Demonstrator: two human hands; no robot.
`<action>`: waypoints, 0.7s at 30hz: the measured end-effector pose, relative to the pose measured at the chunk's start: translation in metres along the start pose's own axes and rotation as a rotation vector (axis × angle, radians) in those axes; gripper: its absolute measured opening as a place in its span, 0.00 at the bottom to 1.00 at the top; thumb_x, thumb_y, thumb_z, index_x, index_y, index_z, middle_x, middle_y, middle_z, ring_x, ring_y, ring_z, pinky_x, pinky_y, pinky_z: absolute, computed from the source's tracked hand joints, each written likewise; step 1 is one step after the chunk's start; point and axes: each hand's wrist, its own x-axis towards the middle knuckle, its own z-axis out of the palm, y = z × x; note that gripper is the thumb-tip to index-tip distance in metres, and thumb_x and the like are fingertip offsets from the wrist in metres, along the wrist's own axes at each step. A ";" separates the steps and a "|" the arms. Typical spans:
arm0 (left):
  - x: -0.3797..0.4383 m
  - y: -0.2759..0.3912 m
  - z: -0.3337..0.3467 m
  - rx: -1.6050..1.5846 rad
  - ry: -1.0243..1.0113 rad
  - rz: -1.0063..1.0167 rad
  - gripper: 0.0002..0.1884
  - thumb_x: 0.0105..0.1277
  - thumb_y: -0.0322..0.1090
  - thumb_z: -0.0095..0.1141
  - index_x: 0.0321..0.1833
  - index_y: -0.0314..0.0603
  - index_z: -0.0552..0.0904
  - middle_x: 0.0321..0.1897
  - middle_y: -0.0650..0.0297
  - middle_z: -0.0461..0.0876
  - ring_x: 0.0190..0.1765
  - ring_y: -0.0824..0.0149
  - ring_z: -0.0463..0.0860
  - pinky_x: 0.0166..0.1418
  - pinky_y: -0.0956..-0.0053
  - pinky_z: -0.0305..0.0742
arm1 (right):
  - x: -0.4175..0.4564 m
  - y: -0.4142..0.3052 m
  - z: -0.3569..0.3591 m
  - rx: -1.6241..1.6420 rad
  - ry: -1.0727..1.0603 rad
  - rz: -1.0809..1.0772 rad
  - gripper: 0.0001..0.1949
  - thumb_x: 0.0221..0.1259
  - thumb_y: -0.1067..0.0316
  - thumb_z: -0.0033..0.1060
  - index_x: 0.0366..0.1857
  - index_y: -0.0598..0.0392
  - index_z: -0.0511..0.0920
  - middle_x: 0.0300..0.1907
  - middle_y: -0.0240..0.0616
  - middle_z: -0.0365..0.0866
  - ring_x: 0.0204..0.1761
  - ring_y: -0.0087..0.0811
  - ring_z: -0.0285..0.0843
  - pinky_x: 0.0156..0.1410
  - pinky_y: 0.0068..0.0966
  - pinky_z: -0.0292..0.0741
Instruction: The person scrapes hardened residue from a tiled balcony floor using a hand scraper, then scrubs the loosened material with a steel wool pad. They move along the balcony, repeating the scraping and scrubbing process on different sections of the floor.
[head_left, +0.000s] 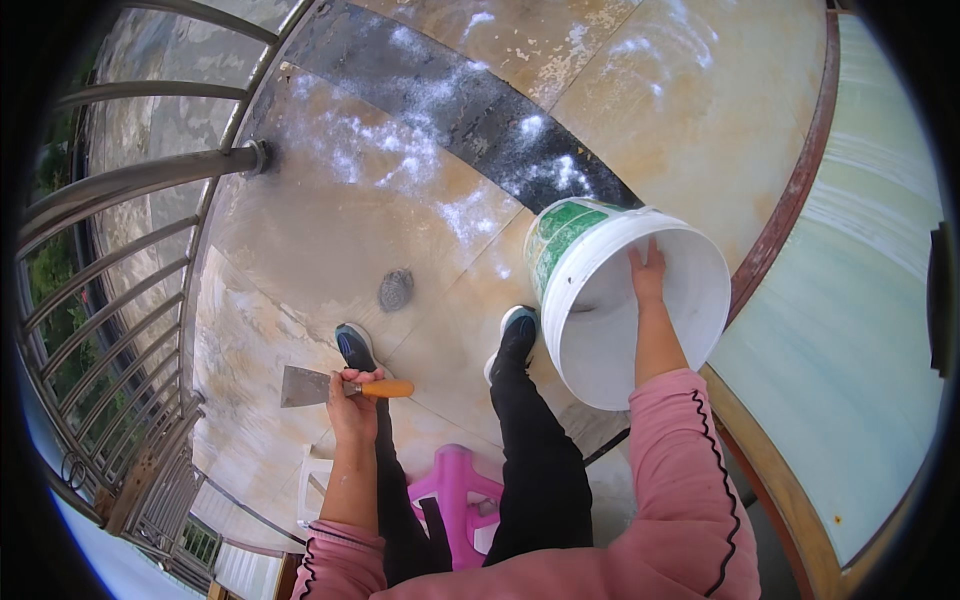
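Note:
My left hand (354, 409) grips a putty knife (307, 387) between its broad metal blade and its orange wooden handle. The blade points left, above the floor near my left shoe. Inside a white plastic bucket (551, 300) with a green printed side is my right hand (648, 276), fingers spread towards the inner wall. The bucket is tilted, its mouth facing me. Whether my fingertips touch the wall or something in there, I cannot tell. A grey steel-wool scourer (395, 290) lies on the wet tiles ahead of my left shoe.
White powder (405, 154) is scattered over the beige tiles and a black floor strip (480, 112). A metal railing (142, 180) runs along the left. Pale panels (847, 247) border the right side. Under me stands a pink plastic stool (454, 495).

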 end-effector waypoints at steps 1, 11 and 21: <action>0.015 -0.010 -0.005 -0.011 0.000 0.017 0.18 0.76 0.44 0.35 0.34 0.42 0.75 0.25 0.58 0.80 0.38 0.56 0.83 0.57 0.56 0.76 | 0.019 0.010 0.015 -0.028 0.021 0.033 0.35 0.60 0.42 0.54 0.67 0.54 0.64 0.65 0.59 0.61 0.70 0.55 0.52 0.73 0.43 0.55; 0.058 -0.022 -0.006 0.473 0.004 0.082 0.18 0.75 0.44 0.36 0.36 0.38 0.75 0.26 0.54 0.81 0.41 0.49 0.82 0.56 0.55 0.74 | 0.094 0.033 0.105 -0.095 -0.058 0.179 0.32 0.59 0.47 0.50 0.65 0.57 0.66 0.62 0.56 0.67 0.66 0.52 0.61 0.71 0.42 0.60; 0.067 -0.011 0.005 0.188 -0.043 -0.175 0.18 0.76 0.43 0.36 0.34 0.37 0.72 0.24 0.52 0.79 0.39 0.48 0.82 0.55 0.54 0.76 | 0.018 0.077 -0.006 0.622 -0.331 0.389 0.29 0.58 0.52 0.46 0.62 0.60 0.68 0.59 0.52 0.73 0.61 0.50 0.69 0.68 0.41 0.65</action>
